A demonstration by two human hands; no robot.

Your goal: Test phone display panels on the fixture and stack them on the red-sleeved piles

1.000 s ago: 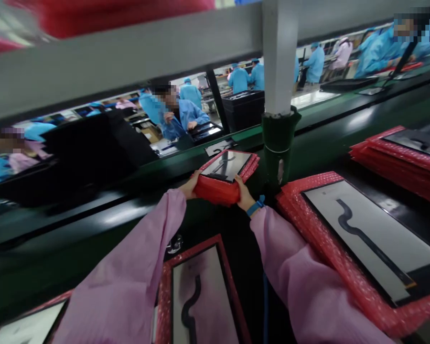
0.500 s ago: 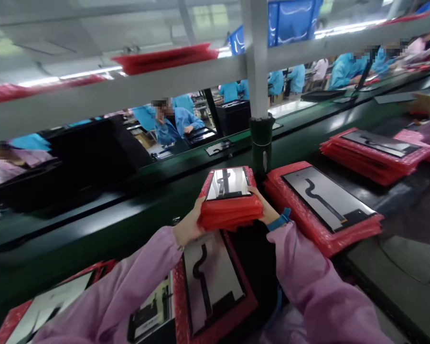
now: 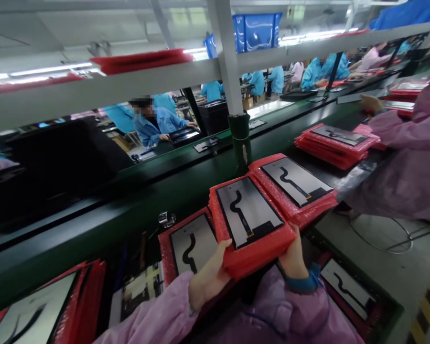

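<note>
1. Head view: the red bubble-wrap stack (image 3: 260,255) is held at its near corners, a screen panel (image 3: 261,206) laid on top!
2. Its left corner is clasped by the left hand (image 3: 211,276), thumb above, fingers hidden beneath.
3. Its right corner is gripped by the right hand (image 3: 294,257), fingers mostly hidden.
4. Just rightward, a second stack (image 3: 313,210) is seen.

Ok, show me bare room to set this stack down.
The green surface looks bare left of the pillar, behind the shiny round object, and between the pillar and the farther stack. Nearer, it's crowded: the held stack overlaps a panel and sits tight against the neighbouring stack.
</note>
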